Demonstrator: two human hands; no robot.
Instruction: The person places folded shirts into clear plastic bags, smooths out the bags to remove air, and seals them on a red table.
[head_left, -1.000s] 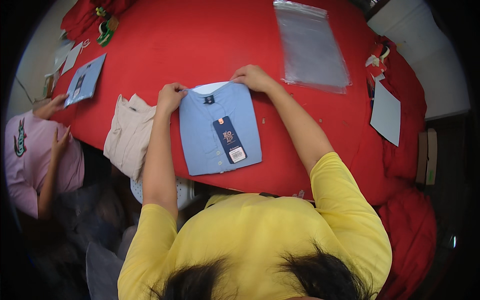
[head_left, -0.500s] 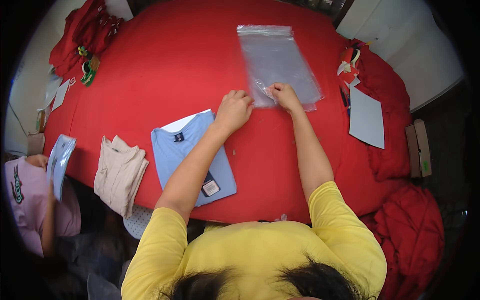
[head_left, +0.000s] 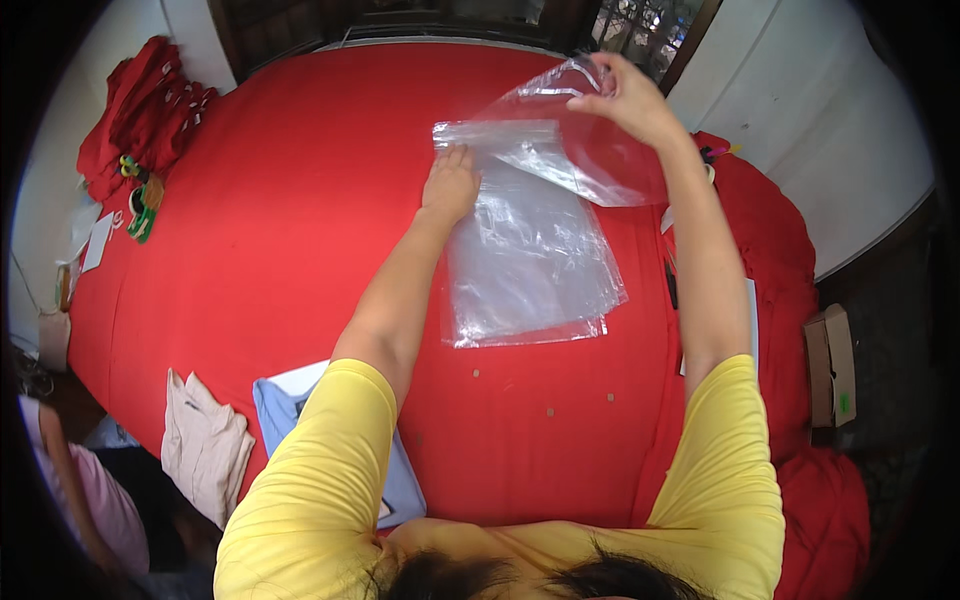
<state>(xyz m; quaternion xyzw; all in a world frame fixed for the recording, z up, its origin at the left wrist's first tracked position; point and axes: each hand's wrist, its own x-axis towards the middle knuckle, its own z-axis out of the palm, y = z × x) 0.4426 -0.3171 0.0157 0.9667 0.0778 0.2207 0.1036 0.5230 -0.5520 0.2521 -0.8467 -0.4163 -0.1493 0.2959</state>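
A stack of clear plastic bags (head_left: 530,265) lies on the red-covered table (head_left: 310,220) in front of me. At its far left corner my left hand (head_left: 453,185) rests with the fingers stretched flat on the bags. Raised at the far right, my right hand (head_left: 635,103) grips one clear bag (head_left: 625,170) by its edge. That lifted bag slants and curls over the far end of the stack. Close to my body, a folded blue T-shirt (head_left: 400,490) is partly covered by my left sleeve. A folded beige garment (head_left: 205,440) lies to its left.
Red cloth (head_left: 145,115) is heaped at the far left, near a green tape dispenser (head_left: 142,215). On the right are more red cloth (head_left: 780,230) and a cardboard box (head_left: 828,365). A person in pink (head_left: 105,500) is at the left edge. Small scraps dot the near tabletop.
My right hand has swung up and away, peeling one bag off the stack. My left hand has moved to the stack's far left corner. The view has shifted.
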